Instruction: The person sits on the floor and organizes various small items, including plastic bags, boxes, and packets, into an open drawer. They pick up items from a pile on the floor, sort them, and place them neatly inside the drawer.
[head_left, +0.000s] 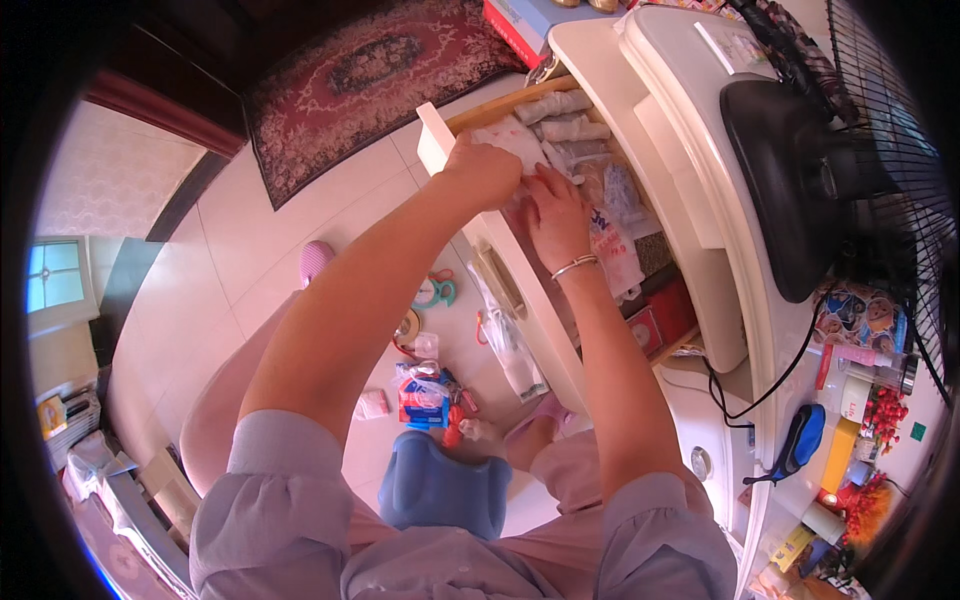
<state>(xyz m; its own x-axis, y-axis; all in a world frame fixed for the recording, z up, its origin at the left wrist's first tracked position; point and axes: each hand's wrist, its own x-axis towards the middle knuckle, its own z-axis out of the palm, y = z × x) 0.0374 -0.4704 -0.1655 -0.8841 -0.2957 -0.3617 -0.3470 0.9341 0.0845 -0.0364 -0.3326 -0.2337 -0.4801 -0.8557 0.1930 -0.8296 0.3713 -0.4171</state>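
Note:
A drawer with a white front (517, 300) is pulled out of the white cabinet. Over its far front corner, my left hand (484, 171) is curled against a white plastic bag with pink print (510, 142); its fingertips are hidden. My right hand (556, 214), with a bracelet at the wrist, reaches inside beside the left, fingers bent down among the plastic; what lies under them is hidden. Around the hands lie rolled plastic bags (566, 127), a bag with red and blue print (615, 251) and a bluish bundle (621, 187). Red boxes (660, 319) fill the near end.
A blue stool (444, 484) stands before me. On the floor are a teal-handled item (436, 291), a tape roll (409, 328), a blue packet (424, 397) and a plastic bag (510, 352) by the drawer. A fan base (780, 187) and its cord top the cabinet.

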